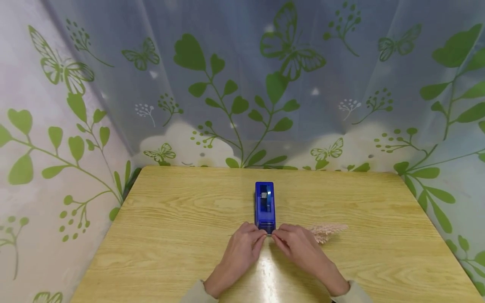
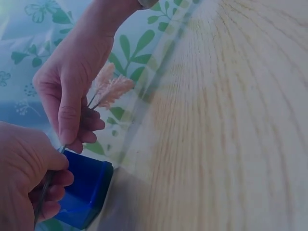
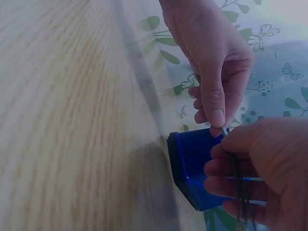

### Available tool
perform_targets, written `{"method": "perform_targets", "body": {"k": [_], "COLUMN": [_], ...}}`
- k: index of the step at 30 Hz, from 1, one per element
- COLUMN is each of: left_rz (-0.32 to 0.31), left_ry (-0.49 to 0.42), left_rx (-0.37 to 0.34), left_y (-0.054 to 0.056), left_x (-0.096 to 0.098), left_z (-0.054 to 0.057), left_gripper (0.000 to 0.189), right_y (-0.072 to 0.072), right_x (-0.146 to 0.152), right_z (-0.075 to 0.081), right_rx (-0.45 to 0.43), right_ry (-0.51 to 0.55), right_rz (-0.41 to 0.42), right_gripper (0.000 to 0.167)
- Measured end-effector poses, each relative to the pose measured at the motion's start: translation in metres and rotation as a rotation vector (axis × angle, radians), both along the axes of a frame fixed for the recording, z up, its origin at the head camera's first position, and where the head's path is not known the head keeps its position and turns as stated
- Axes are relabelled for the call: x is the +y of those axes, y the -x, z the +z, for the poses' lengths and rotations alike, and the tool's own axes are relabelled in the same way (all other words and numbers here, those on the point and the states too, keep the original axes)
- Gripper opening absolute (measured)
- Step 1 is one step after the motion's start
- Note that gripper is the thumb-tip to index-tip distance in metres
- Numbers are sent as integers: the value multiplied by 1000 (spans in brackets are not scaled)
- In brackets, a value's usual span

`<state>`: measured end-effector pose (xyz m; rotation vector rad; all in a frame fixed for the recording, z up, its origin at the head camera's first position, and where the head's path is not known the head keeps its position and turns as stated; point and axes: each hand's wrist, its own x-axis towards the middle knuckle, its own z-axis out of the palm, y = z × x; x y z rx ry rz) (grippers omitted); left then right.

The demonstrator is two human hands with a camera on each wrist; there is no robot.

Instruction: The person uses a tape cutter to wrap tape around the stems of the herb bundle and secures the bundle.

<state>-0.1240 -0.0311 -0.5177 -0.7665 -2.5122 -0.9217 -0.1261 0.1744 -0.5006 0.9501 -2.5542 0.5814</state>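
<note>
A blue tape dispenser [image 1: 264, 216] stands on the table, its near end just beyond my fingertips. My left hand [image 1: 242, 246] pinches thin dark stems between thumb and forefinger; they run back under its palm in the left wrist view. Close beside it, my right hand [image 1: 303, 248] pinches the same stems [image 3: 237, 175], which pass across its curled fingers. Feathery pink flower sprigs [image 1: 329, 232] stick out beyond the right hand. A small shiny bit shows between the two thumbs, and whether it is tape I cannot tell.
The wood-grain table [image 1: 182, 202] reaches back to a curtain [image 1: 235, 84] printed with green leaves and butterflies. Similar patterned cloth hangs at the left and right sides. Light glares off the tabletop between my forearms.
</note>
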Motion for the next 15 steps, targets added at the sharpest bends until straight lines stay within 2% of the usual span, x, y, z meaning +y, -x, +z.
{"method": "perform_targets", "body": {"k": [9,15], "left_rz": [11,16], "left_ry": [113,88], "left_rx": [-27,-7], "left_y": [0,1], "left_x": [1,0], "left_z": [1,0], "left_gripper": [11,9], "right_y": [1,0], "right_x": [0,-1], "right_z": [-1,0], "right_rx": [149,142], "right_ry": [-37,-43], "right_rz": [-33,-49], "right_gripper": [7,7]}}
